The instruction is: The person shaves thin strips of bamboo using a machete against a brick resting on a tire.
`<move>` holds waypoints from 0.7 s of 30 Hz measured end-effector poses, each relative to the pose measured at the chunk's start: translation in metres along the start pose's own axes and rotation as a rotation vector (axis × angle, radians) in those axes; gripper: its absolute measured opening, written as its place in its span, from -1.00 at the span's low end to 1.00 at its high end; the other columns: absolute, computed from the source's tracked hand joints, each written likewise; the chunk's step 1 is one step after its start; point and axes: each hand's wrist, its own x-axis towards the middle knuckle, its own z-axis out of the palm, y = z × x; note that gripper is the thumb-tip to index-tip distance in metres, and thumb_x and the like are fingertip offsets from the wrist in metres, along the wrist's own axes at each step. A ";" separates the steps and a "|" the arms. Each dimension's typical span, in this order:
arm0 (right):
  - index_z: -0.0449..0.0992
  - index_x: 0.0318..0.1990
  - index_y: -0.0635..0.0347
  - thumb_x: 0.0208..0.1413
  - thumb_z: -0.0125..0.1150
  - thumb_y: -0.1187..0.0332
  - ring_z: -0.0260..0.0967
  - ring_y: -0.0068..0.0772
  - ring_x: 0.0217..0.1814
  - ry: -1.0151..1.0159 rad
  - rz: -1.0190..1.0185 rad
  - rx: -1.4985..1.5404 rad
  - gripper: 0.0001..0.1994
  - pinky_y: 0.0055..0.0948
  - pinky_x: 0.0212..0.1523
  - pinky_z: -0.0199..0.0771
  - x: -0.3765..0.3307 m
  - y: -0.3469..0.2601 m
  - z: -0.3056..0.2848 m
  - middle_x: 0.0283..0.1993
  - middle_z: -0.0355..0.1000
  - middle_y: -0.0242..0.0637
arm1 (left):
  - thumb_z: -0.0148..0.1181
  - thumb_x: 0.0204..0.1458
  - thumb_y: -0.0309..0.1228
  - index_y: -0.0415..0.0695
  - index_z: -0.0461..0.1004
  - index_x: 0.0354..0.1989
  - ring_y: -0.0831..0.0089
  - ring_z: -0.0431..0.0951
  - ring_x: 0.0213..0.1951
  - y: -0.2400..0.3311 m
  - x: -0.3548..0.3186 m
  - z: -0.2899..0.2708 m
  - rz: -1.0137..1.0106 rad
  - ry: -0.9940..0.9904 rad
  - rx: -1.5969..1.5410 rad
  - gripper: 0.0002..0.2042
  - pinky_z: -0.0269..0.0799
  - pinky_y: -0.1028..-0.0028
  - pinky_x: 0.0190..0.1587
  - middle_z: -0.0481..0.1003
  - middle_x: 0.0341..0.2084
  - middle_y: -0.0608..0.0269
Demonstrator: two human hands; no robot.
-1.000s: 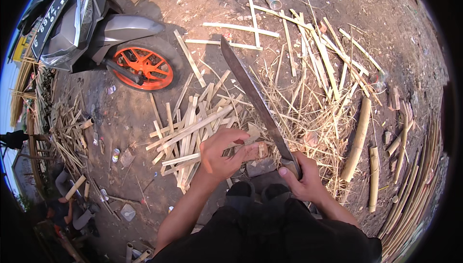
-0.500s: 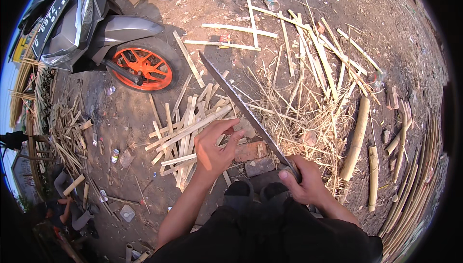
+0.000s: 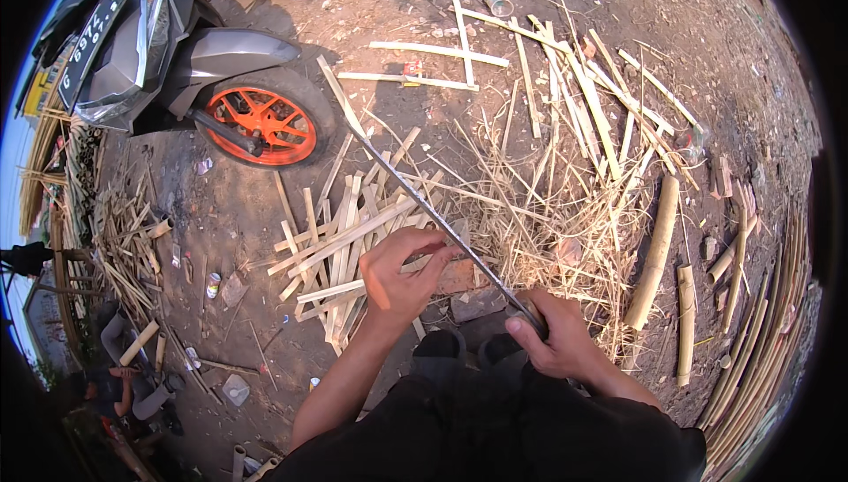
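My right hand [image 3: 565, 336] is closed around the handle of a long machete [image 3: 415, 195]. Its narrow dark blade slants up and left, with a bright edge and its tip near the motorbike wheel. Beside the middle of the blade, my left hand [image 3: 397, 277] is half curled, thumb and forefinger apart with a gap between them. Its fingertips are at or very near the blade; contact cannot be made out. Under and beyond that hand lies a pile of split bamboo strips [image 3: 349, 226]. A reddish brick [image 3: 456, 276] and a grey block [image 3: 480, 305] lie just past my feet.
A motorbike with an orange front wheel [image 3: 262, 126] stands at the upper left. Bamboo shavings [image 3: 565, 226] heap up right of centre, with bamboo poles [image 3: 655, 252] beyond. More long poles [image 3: 751, 367] line the right edge. Another person [image 3: 115, 385] sits at the lower left holding bamboo.
The machete's blade has tipped left and turned more edge-on, its tip now lower. My left hand has shifted slightly down and right, its fingers drawn closer together. My right hand keeps its grip.
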 end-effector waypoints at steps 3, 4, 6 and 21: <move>0.44 0.01 0.33 0.17 0.25 0.20 0.50 0.14 -0.31 0.001 0.016 -0.023 -0.60 -0.12 -0.25 0.47 -0.002 0.004 -0.001 -0.35 0.49 0.06 | 0.45 -0.15 -0.63 -0.29 0.59 -0.35 0.43 0.67 -0.41 0.002 0.004 -0.001 0.066 -0.021 0.023 -0.83 0.54 0.51 -0.34 0.62 -0.46 0.12; 0.43 0.02 0.33 0.17 0.25 0.19 0.50 0.14 -0.30 -0.007 0.017 -0.030 -0.59 -0.11 -0.23 0.47 -0.002 0.003 -0.002 -0.34 0.49 0.06 | 0.45 -0.16 -0.63 -0.29 0.59 -0.36 0.41 0.67 -0.41 0.003 0.006 -0.003 0.088 -0.031 0.039 -0.82 0.54 0.51 -0.34 0.62 -0.46 0.11; 0.42 0.05 0.33 0.17 0.26 0.19 0.50 0.15 -0.28 -0.022 0.019 -0.042 -0.58 -0.08 -0.21 0.48 -0.002 0.002 -0.003 -0.33 0.49 0.06 | 0.46 -0.19 -0.64 -0.28 0.59 -0.37 0.36 0.67 -0.43 0.002 0.007 -0.006 0.149 -0.042 0.067 -0.81 0.54 0.49 -0.35 0.62 -0.47 0.08; 0.41 -0.01 0.29 0.14 0.33 0.20 0.50 0.10 -0.38 0.019 -0.080 -0.105 -0.59 -0.13 -0.37 0.48 -0.006 0.003 -0.006 -0.42 0.46 -0.01 | 0.46 -0.24 -0.64 -0.28 0.59 -0.40 0.31 0.67 -0.45 -0.003 -0.002 -0.003 0.193 0.002 0.087 -0.80 0.52 0.48 -0.38 0.62 -0.50 0.03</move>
